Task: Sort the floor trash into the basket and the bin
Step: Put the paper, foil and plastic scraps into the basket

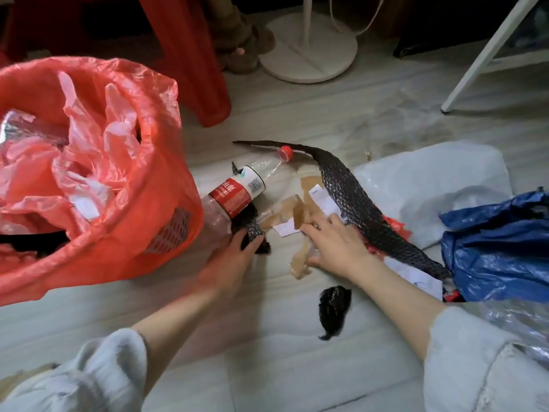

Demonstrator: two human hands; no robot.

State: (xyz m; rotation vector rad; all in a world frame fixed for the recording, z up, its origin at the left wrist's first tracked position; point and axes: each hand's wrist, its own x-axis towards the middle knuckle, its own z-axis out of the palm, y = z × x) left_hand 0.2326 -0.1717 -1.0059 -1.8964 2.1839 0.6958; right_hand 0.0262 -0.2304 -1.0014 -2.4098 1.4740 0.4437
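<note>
Brown tape scrap [300, 214] under right hand's [335, 245] spread fingers, left hand [230, 258] pinching black wrap [252, 233] beside bottle [234, 194].

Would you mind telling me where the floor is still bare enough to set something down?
Bare floor lies between the two forearms, left of the small black scrap, and beyond the plastic bottle toward the white fan base. It is crowded around both hands, along the black bubble wrap and blue bag.

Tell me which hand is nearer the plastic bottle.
Left. The left hand lies just below the plastic bottle's base; the right hand rests on brown tape to its right.
</note>
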